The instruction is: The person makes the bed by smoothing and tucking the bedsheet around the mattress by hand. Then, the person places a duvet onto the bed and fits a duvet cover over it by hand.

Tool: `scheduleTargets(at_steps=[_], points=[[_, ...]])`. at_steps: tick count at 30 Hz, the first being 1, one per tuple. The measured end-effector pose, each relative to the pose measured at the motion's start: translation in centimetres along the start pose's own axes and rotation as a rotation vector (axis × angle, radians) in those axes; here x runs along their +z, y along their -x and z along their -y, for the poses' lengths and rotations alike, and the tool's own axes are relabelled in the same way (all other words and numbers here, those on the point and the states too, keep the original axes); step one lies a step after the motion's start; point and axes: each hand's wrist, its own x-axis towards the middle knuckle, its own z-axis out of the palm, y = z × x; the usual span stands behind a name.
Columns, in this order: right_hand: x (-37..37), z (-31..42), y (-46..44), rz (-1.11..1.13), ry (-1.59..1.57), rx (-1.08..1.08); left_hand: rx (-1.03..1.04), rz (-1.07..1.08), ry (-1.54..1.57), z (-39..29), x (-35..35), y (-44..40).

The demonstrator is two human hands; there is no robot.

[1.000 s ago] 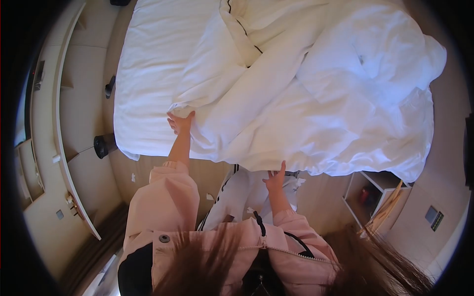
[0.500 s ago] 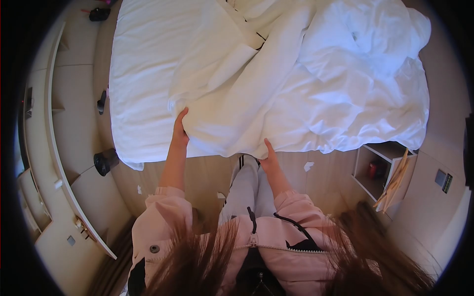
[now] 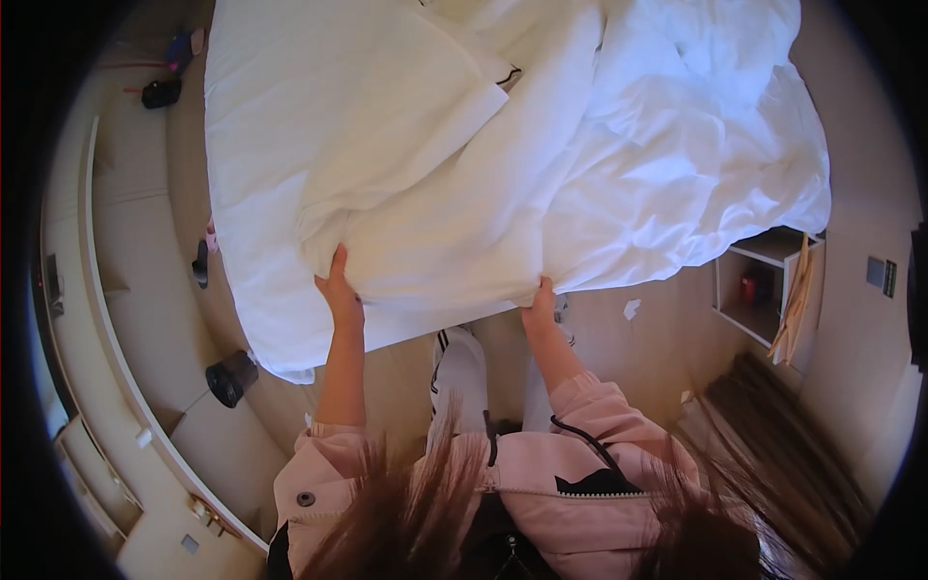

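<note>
Duvet (image 3: 454,227) on bed (image 3: 290,358), close to near edge, with both hands on its hem. Grip of left hand (image 3: 338,290): closed on duvet hem, thumb on top, just inside near edge of bed. Grip of right hand (image 3: 541,302): closed on same hem, right at near edge of bed; fingertips under cloth hidden on both.

Progress, judging by how it lies: partly spread. Fairly smooth between the hands; not flat elsewhere. Folded-back flap toward middle, long crease beside it, heavy rumples along right edge of bed. White sheet (image 3: 256,174) visible from left edge down to near left corner.

Look: white, soft, puffy toward far right, short dark trim (image 3: 508,76) at tip of flap. Far end out of view, so cannot tell there.
</note>
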Motion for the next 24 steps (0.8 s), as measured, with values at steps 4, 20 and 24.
scheduleTargets(at_steps=[4, 20, 24], points=[[3.8, -3.4, 5.4, -0.212, -0.068, -0.103, -0.015, 0.067, 0.068, -4.5, -4.1, -0.7], [0.3, -10.8, -1.6, -0.207, -0.019, -0.059, -0.082, 0.033, -0.298, 12.0, -14.2, -9.5], [-0.2, -10.5, -2.2, -0.255, 0.134, 0.031, -0.062, 0.006, -0.53, 14.0, -13.5, -9.6]])
